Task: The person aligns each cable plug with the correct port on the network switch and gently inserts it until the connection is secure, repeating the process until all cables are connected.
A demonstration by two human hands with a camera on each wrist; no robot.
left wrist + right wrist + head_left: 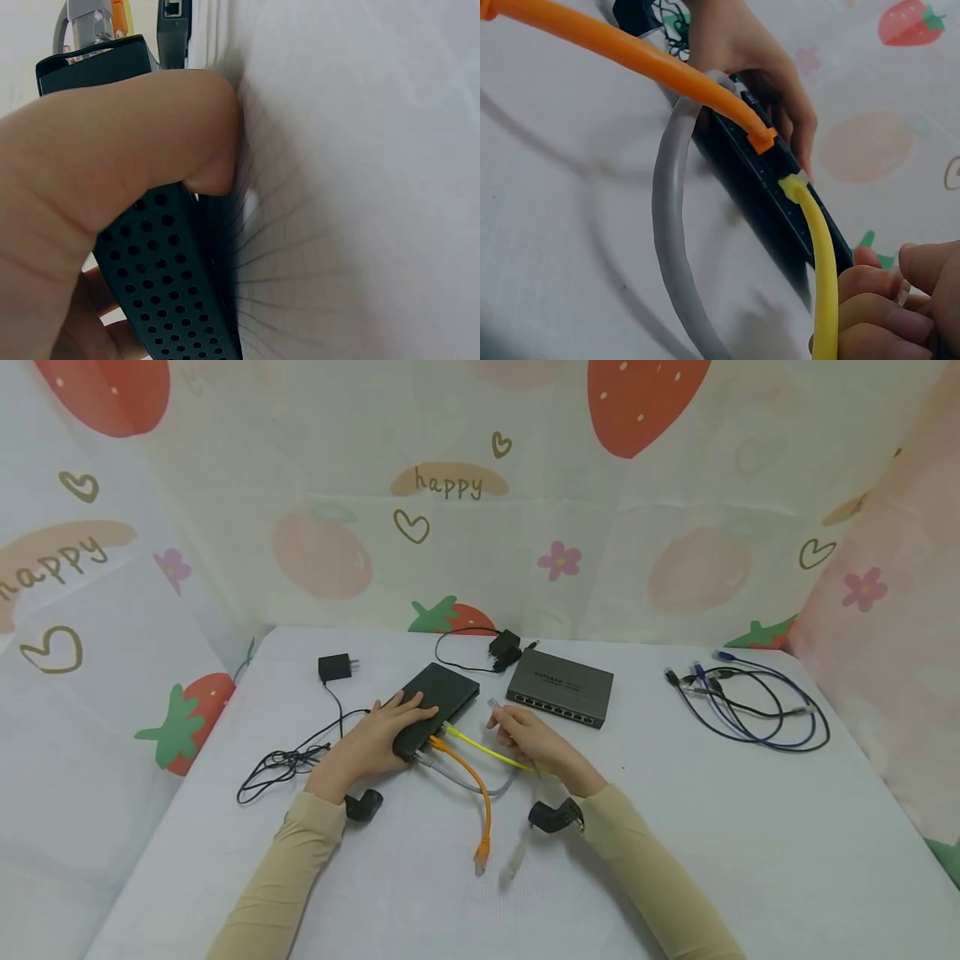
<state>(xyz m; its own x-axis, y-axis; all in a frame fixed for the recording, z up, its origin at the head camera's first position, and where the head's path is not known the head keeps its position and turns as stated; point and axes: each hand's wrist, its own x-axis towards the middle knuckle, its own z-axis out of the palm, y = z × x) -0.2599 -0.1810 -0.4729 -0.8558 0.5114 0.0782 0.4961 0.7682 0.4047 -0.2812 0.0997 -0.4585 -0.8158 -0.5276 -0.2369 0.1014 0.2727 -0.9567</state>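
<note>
My left hand point(372, 737) grips a black network switch point(444, 692). Its fingers spread over the top, and the thumb bends against the perforated side point(161, 277) in the left wrist view. Orange point(480, 777), yellow point(480, 745) and grey point(450, 774) network cables are plugged into the switch's near right edge. Beside that edge, my right hand point(531, 739) pinches a clear cable connector point(492, 702) between thumb and fingers. The right wrist view shows the connector point(904, 291) mostly hidden by the fingers. Which cable it belongs to, I cannot tell.
A grey Netgear switch point(562, 687) lies behind my right hand. Black power adapters point(334, 667) point(504, 645) lie at the back, one with a tangled cord point(281, 766) on the left. Coiled blue and black cables point(757, 706) lie far right. A blurred clear connector point(513, 864) shows near the front.
</note>
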